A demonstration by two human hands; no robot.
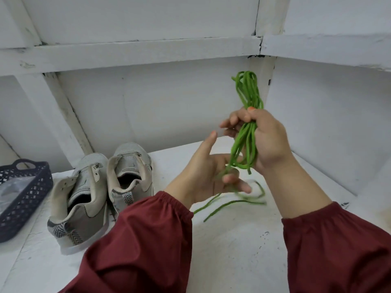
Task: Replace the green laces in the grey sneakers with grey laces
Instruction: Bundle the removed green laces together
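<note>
My right hand (pixel 261 136) grips a folded bundle of green laces (pixel 248 92), held upright above the white table. Loops stick out above the fist and hang below it. My left hand (pixel 208 172) sits just below and to the left, its lower fingers curled round the trailing green strands, thumb raised. Loose lace ends (pixel 224 205) trail down to the table, blurred. The two grey sneakers (pixel 101 193) stand side by side at the left, heels towards me, with no laces in their eyelets. No grey laces are visible.
A dark blue perforated basket (pixel 23 199) with something pale inside sits at the far left edge. White walls and beams close in behind and at the right. The white table (pixel 232 250) stretches in front of me between my dark red sleeves.
</note>
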